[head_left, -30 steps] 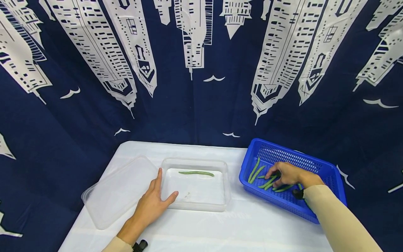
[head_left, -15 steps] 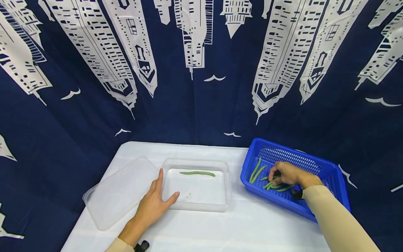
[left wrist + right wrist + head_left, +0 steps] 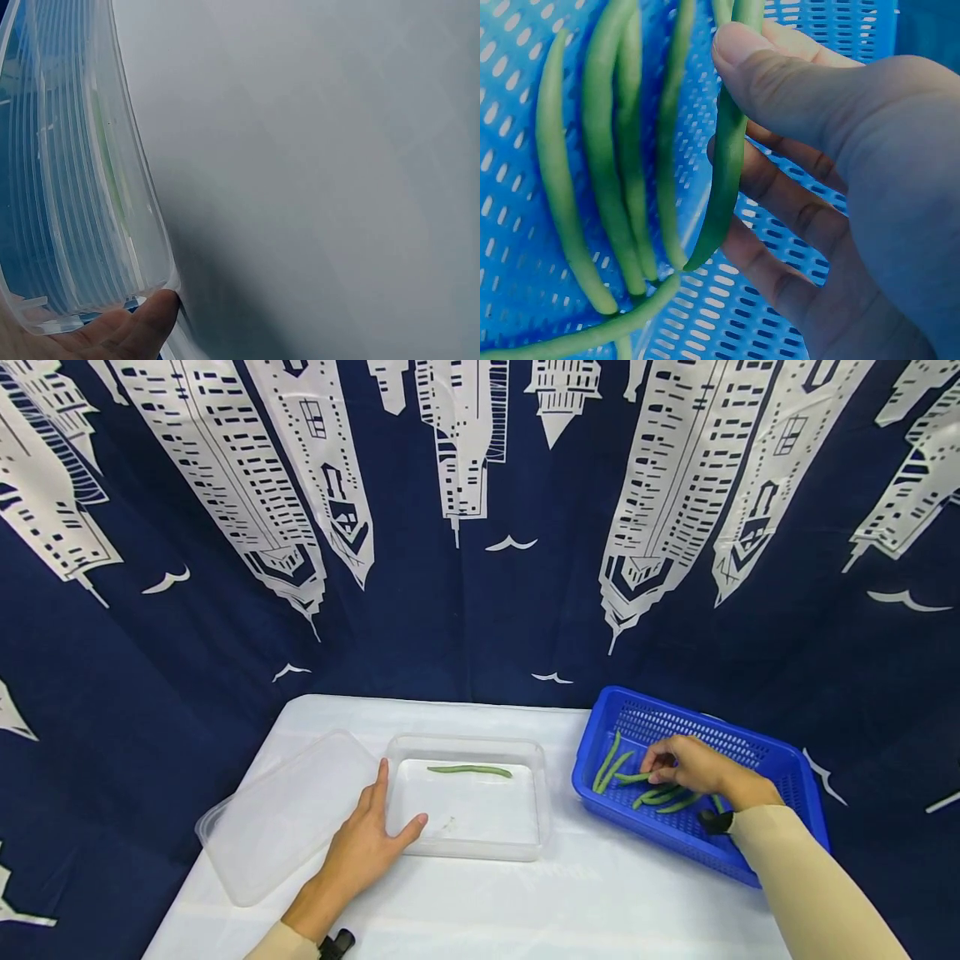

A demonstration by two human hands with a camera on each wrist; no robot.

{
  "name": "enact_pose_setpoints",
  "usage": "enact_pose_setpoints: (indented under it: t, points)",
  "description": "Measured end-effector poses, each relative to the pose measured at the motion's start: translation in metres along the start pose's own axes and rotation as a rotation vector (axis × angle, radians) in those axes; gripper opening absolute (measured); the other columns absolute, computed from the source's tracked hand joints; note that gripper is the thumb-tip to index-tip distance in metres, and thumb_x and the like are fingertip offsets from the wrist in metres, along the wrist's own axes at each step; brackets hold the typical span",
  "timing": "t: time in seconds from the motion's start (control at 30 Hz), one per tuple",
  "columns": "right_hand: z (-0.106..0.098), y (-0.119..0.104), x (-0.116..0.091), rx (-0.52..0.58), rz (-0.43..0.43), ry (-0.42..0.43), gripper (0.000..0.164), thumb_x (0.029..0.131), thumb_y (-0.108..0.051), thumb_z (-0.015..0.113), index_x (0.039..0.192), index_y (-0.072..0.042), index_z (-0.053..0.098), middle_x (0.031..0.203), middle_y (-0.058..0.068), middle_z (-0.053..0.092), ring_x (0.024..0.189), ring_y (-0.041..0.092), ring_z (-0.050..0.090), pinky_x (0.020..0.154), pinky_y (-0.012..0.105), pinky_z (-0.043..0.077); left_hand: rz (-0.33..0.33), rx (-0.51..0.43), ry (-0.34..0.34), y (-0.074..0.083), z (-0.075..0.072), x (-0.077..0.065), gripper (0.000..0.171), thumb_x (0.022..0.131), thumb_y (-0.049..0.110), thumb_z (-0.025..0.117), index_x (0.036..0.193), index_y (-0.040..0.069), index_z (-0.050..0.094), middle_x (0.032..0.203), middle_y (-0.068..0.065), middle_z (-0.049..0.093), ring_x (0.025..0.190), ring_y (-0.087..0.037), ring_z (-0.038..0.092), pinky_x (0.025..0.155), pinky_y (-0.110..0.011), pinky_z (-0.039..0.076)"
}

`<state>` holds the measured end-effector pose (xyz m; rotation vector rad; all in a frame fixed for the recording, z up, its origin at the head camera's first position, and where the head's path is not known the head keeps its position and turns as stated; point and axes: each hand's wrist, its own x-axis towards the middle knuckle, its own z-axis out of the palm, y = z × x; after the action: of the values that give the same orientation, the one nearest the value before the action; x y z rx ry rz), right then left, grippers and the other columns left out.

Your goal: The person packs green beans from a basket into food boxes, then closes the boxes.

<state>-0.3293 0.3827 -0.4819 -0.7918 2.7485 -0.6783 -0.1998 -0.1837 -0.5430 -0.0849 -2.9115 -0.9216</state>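
Observation:
In the right wrist view my right hand (image 3: 802, 150) pinches one green bean (image 3: 724, 172) between thumb and fingers, inside the blue basket (image 3: 780, 768). Several other green beans (image 3: 607, 150) lie on the basket floor beside it. My left hand (image 3: 363, 843) has its fingers spread and touches the near left side of a clear plastic container (image 3: 480, 852). A single green bean (image 3: 470, 771) lies inside that container, toward its far side. The left wrist view has the left fingertips (image 3: 159, 311) right at the container's rim.
A clear lid (image 3: 288, 818) lies tilted on the white table (image 3: 525, 910), left of the container and over the table's left edge. Behind the table hangs a dark blue cloth (image 3: 450, 627) with white building prints. The basket stands at the table's right edge.
My right hand has risen a little from the pile, and the bean in its fingers has come up and apart from the others. The left hand and container stay put.

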Motion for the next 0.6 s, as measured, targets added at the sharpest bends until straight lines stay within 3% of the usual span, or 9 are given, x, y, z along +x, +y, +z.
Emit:
enact_pose_setpoints:
  t: [0.2,0.33,0.43,0.6]
  points:
    - [-0.008,-0.011,-0.004,-0.071,0.000,0.078,0.010,0.102,-0.008,0.089,0.100,-0.016,0.085,0.097,-0.009,0.082,0.089,0.002,0.068,0.079,0.028,0.060,-0.007,0.020,-0.027,0.001,-0.002,0.001,0.119,0.107,0.072,0.073,0.189,0.012,0.013,0.175,-0.024,0.054,0.151,-0.047,0.067,0.109,-0.067,0.062]
    - [-0.014,-0.024,-0.006,-0.096,-0.004,0.137,0.012,0.104,-0.006,0.087,0.103,-0.018,0.085,0.098,-0.009,0.081,0.089,0.004,0.070,0.079,0.029,0.063,0.006,0.067,-0.033,0.002,-0.006,0.002,0.121,0.106,0.075,0.072,0.189,0.010,0.014,0.173,-0.024,0.057,0.146,-0.045,0.071,0.096,-0.064,0.066]
    - [-0.019,-0.035,-0.006,-0.124,0.019,0.170,0.013,0.106,-0.008,0.085,0.106,-0.021,0.086,0.098,-0.010,0.080,0.090,0.005,0.070,0.081,0.030,0.064,0.030,0.098,-0.015,0.003,-0.009,0.005,0.120,0.105,0.076,0.072,0.187,0.006,0.019,0.168,-0.024,0.060,0.139,-0.045,0.075,0.090,-0.062,0.067]
    - [-0.024,-0.054,-0.007,-0.160,0.031,0.202,0.009,0.108,-0.011,0.084,0.114,-0.018,0.087,0.100,-0.008,0.081,0.091,0.007,0.071,0.082,0.033,0.065,0.027,0.107,0.029,0.007,-0.014,0.015,0.111,0.106,0.075,0.072,0.178,0.000,0.034,0.163,-0.025,0.062,0.134,-0.047,0.077,0.089,-0.064,0.066]
